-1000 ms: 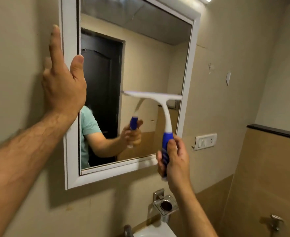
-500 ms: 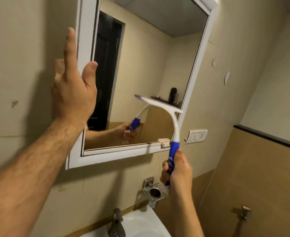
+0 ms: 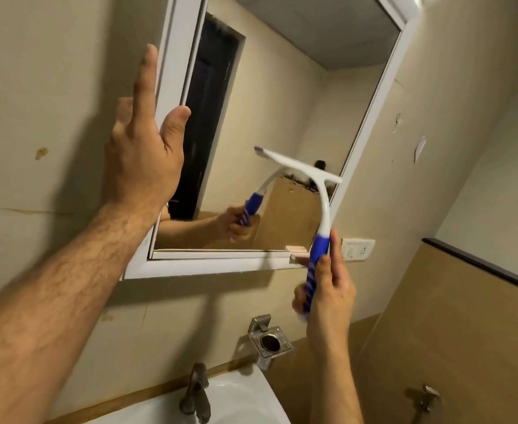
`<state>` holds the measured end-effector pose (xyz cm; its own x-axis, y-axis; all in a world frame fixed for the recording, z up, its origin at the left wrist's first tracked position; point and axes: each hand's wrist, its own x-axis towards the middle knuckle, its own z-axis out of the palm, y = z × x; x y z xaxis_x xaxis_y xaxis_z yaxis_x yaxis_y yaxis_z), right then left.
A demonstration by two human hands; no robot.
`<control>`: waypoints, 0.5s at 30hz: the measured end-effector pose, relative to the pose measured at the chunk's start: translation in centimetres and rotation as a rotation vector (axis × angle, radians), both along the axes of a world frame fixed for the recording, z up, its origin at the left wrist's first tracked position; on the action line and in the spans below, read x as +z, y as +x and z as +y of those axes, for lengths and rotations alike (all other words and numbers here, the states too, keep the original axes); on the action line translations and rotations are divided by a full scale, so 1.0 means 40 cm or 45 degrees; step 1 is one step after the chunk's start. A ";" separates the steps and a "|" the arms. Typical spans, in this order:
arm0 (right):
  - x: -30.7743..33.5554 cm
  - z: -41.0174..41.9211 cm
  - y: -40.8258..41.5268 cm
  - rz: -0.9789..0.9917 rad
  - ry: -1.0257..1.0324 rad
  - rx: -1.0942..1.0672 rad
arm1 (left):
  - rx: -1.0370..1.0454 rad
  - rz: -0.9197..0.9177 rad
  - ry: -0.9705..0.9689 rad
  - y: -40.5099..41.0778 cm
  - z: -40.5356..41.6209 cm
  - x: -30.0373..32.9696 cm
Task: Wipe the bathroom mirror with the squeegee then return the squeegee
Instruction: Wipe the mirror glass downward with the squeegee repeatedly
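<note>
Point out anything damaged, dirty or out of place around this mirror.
A brownish stain marks the wall left of the mirror. Right of it, the wall shows a chipped patch. Otherwise nothing stands out.

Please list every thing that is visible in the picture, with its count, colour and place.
mirror: one, white frame, on the wall, upper centre.
squeegee: one, white with blue handle, head at the mirror's lower right.
sink: one, white, bottom centre.
tap: one, dull metal, at the sink's back.
holder: one, metal, on the wall below the mirror.
switch plate: one, white, right of the mirror.
wall tap: one, metal, lower right.
left hand: open, at the mirror's left frame.
right hand: gripping the squeegee handle.
</note>
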<state>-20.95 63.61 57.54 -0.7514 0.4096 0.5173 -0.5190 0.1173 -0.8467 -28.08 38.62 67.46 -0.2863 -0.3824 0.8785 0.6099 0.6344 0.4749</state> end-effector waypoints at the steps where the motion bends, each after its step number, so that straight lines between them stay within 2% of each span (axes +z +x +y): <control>1: -0.032 0.009 0.010 -0.025 0.017 -0.015 | -0.002 0.014 -0.002 -0.001 0.000 -0.001; 6: -0.110 0.037 0.040 -0.073 0.049 -0.068 | -0.022 0.025 0.008 -0.007 -0.001 -0.007; 11: -0.016 0.054 0.032 0.100 0.040 0.037 | -0.016 0.028 0.008 -0.003 0.000 -0.008; 15: 0.030 0.039 -0.002 0.113 0.089 0.077 | 0.003 0.017 0.007 0.002 0.001 -0.003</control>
<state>-21.04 65.18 58.75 -0.7238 0.3255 0.6084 -0.5993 0.1404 -0.7881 -28.01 38.65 67.35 -0.2735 -0.3875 0.8804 0.6151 0.6332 0.4698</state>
